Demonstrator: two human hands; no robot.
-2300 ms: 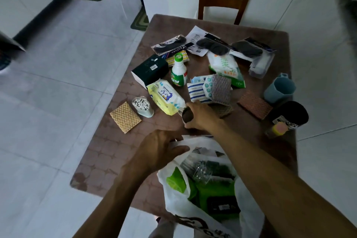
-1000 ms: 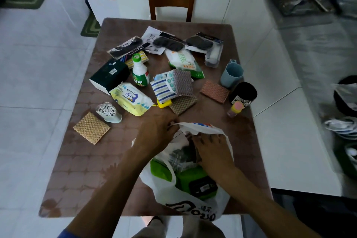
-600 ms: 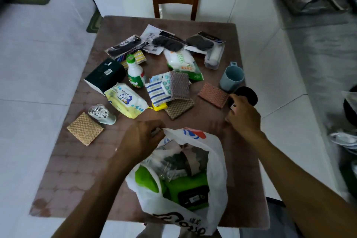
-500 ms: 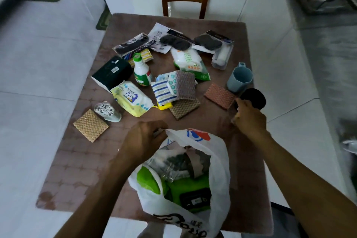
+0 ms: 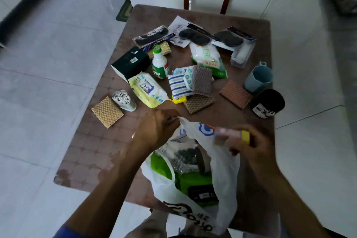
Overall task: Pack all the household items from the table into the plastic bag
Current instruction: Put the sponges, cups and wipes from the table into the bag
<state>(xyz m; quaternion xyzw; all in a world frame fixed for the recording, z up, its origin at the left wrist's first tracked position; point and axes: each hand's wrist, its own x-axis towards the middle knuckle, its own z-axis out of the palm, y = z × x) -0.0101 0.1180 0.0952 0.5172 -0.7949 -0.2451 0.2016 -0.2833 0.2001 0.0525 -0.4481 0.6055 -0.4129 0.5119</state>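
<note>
1. While the left hand (image 5: pixel 156 129) pinches the rim of the white plastic bag (image 5: pixel 222 170) at the tabletop's near edge, the bag's mouth gapes.
2. Right of it, the right hand (image 5: pixel 249 145) grips a small pink bottle with a yellow cap (image 5: pixel 231 134) over the bag's mouth.
3. Near the right edge of the table (image 5: pixel 92 150) lies a black cup (image 5: pixel 267 103).

1. My right hand (image 5: pixel 249 147) has come back from beside the black cup (image 5: pixel 267 102), now gripping the small pink bottle (image 5: pixel 230 135) with the yellow cap.
2. That bottle's off the table, hovering over the bag's (image 5: pixel 224 162) mouth.
</note>
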